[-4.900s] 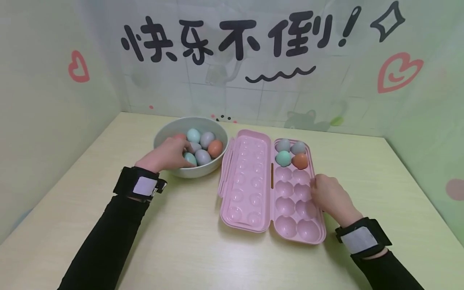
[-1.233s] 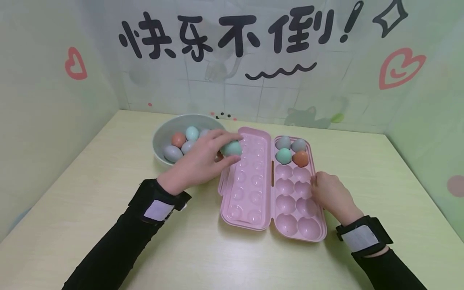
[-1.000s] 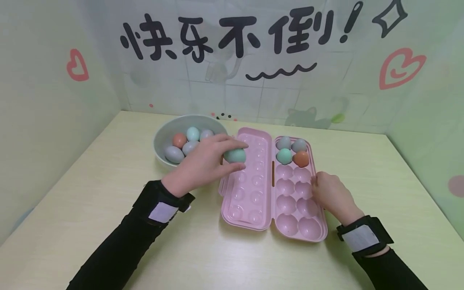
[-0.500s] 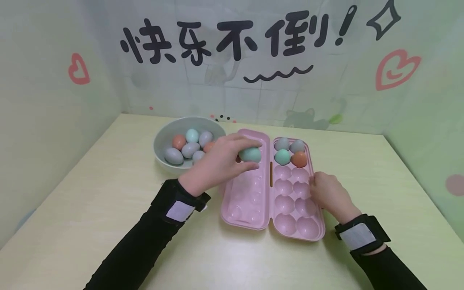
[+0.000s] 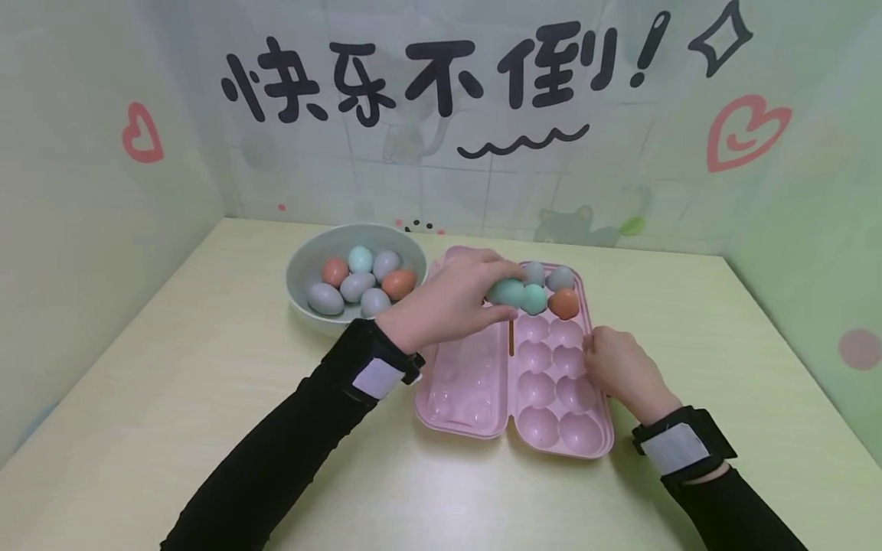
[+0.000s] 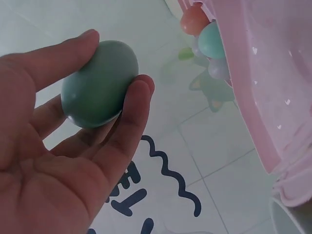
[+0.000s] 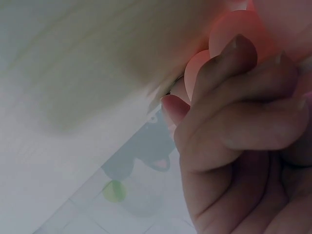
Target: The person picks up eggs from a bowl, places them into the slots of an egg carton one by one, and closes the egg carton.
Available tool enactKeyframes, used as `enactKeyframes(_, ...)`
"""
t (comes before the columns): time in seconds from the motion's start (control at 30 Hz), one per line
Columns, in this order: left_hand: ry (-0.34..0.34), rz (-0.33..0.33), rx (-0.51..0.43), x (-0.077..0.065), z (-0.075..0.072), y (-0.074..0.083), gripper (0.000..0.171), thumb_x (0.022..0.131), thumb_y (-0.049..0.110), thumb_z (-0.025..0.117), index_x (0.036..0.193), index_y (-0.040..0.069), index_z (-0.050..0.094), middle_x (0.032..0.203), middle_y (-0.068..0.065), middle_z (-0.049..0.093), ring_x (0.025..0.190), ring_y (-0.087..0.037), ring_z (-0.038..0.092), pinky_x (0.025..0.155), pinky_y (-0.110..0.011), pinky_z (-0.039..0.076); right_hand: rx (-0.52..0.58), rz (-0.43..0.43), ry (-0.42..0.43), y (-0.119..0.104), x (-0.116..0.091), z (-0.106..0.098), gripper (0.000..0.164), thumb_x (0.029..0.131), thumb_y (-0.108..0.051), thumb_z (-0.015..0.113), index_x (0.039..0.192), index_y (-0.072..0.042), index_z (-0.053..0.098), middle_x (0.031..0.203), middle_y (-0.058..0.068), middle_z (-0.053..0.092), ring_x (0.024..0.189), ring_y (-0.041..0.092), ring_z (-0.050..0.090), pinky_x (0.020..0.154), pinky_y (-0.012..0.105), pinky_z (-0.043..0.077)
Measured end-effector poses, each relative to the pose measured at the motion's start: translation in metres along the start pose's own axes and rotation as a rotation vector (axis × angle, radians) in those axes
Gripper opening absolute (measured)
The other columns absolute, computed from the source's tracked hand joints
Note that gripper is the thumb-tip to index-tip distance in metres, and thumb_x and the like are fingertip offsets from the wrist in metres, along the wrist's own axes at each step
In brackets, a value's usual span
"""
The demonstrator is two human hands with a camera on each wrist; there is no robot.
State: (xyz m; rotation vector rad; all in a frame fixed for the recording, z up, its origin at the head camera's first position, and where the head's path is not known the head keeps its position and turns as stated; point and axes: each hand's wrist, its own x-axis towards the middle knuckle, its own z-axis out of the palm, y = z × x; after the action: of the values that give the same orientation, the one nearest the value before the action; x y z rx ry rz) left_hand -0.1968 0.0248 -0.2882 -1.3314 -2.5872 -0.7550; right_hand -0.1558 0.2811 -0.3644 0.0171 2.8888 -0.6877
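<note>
My left hand (image 5: 444,300) pinches a green egg (image 5: 505,294) between thumb and fingertips, and holds it over the hinge side of the pink egg carton (image 5: 458,383). In the left wrist view the whole egg (image 6: 100,83) shows in the fingers. The carton lies open, with several eggs in its far cups: two grey, one mint green (image 5: 534,299) and one orange-brown (image 5: 563,304). My right hand (image 5: 628,371) grips the carton's right rim; its thumb is partly hidden in the head view. In the right wrist view its fingers (image 7: 239,107) curl against the underside of the cups.
Left of the carton stands a pale grey-green bowl (image 5: 301,277) holding several grey, orange-brown and light blue eggs. Wooden-looking tabletop (image 5: 207,367) lies around both. A printed backdrop (image 5: 448,191) rises behind the table, with side panels left and right.
The left hand took the green egg from the bowl and has carried it rightward across the carton's lid to the cup side. The right hand stays at the carton's rim.
</note>
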Motion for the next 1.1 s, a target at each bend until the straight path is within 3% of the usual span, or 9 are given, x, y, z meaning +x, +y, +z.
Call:
enactKeyframes(0.17,-0.036,-0.030,-0.007,0.013,0.007,0.008,0.045,0.090,0.023,0.074,0.131,0.012,0.062,0.115,-0.004,0.060,0.096,-0.012,0.054,0.079,-0.020,0.045,-0.006,-0.008,0.011,0.001,0.001,0.002,0.029,0.101,-0.010,0.040,0.105,0.013,0.057,0.075,0.015,0.057,0.061,0.023,0.057,0.051,0.033,0.049)
enactKeyframes(0.4,-0.069,-0.041,0.097,0.024,0.017,0.015,0.036,0.086,0.029,0.078,0.119,0.018,0.069,0.094,0.004,0.058,0.080,-0.012,0.051,0.065,-0.022,0.043,-0.023,-0.009,0.024,0.002,0.003,0.002,0.029,0.102,-0.010,0.040,0.103,0.012,0.057,0.072,0.014,0.056,0.061,0.023,0.057,0.050,0.033,0.049)
enactKeyframes(0.53,-0.083,-0.071,0.085,0.025,0.021,0.015,0.032,0.086,0.026,0.079,0.115,0.015,0.068,0.093,0.005,0.058,0.080,-0.012,0.052,0.066,-0.023,0.043,-0.018,0.003,0.012,0.002,0.002,0.002,0.030,0.102,-0.011,0.040,0.106,0.013,0.057,0.074,0.014,0.056,0.062,0.023,0.057,0.051,0.033,0.049)
enactKeyframes(0.77,-0.094,-0.098,0.022,0.028,0.028,0.016,0.042,0.090,0.019,0.074,0.130,0.013,0.062,0.120,-0.004,0.058,0.099,-0.013,0.054,0.081,-0.021,0.045,-0.018,0.007,0.007,0.003,0.002,0.003,0.030,0.103,-0.011,0.040,0.109,0.014,0.057,0.074,0.013,0.057,0.062,0.022,0.058,0.051,0.032,0.049)
enactKeyframes(1.1,-0.098,-0.114,0.027,0.034,0.040,0.015,0.040,0.091,0.020,0.073,0.130,0.016,0.062,0.116,-0.003,0.054,0.094,-0.013,0.052,0.075,-0.020,0.045,-0.023,0.007,0.012,0.004,0.003,0.003,0.030,0.103,-0.011,0.040,0.109,0.013,0.057,0.073,0.013,0.057,0.061,0.022,0.058,0.051,0.032,0.049)
